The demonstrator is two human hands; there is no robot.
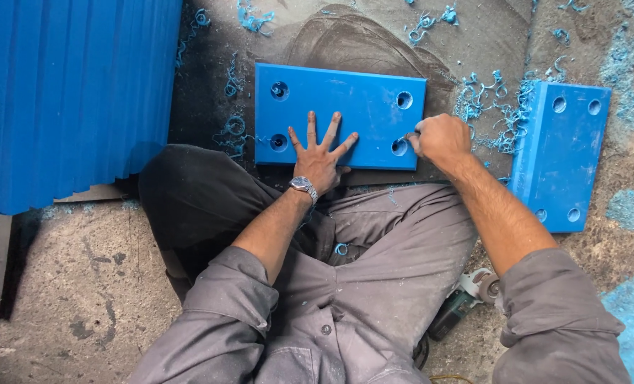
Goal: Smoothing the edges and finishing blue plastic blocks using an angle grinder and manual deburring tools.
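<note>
A blue plastic plate (345, 107) with a hole in each corner lies flat on the floor in front of my crossed legs. My left hand (320, 153) presses on its near edge, palm down with fingers spread; a watch is on that wrist. My right hand (438, 136) is closed at the plate's near right hole (399, 147), gripping a small tool whose tip sits at the hole. The tool itself is mostly hidden inside the fist.
A second blue plate with holes (562, 153) lies to the right. A stack of blue plates (68, 99) stands at the left. Curled blue shavings (491, 96) litter the floor. A power tool (466, 299) rests by my right elbow.
</note>
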